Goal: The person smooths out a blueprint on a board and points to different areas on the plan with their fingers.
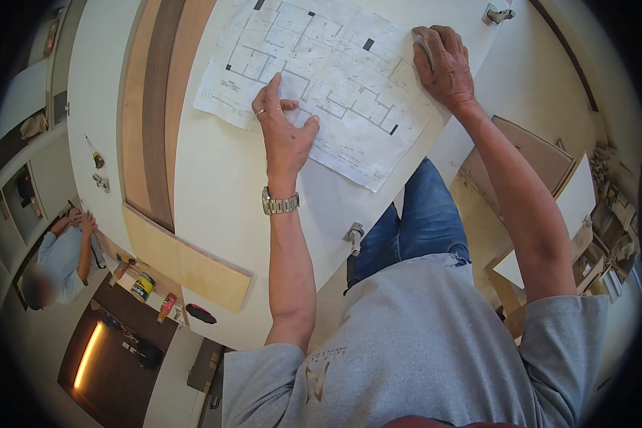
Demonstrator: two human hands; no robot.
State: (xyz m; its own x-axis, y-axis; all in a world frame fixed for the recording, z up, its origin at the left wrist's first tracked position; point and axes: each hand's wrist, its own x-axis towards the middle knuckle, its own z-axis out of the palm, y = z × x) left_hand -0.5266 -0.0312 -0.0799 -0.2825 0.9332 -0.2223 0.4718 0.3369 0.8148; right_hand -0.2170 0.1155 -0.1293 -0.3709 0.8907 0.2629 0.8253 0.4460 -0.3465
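A creased paper floor plan [321, 64] lies on a white panel [221, 214]. My left hand [285, 132] is over the plan's lower left part, index finger stretched toward the drawing, thumb apart, with nothing held. A metal watch is on that wrist. At the plan's upper right edge, my right hand [446, 68] rests with its fingers curved over a small greyish object [422, 48], mostly hidden under the palm. Metal hinges [354, 235] sit at the panel's near edge and at its top right corner.
Wooden strips [200, 253] lie left of the plan. A screwdriver [96, 158], a yellow-labelled can [143, 285] and a black oval object [200, 313] are further left. Another person [64, 257] is at the far left. Boards and scraps [606, 235] stand at right.
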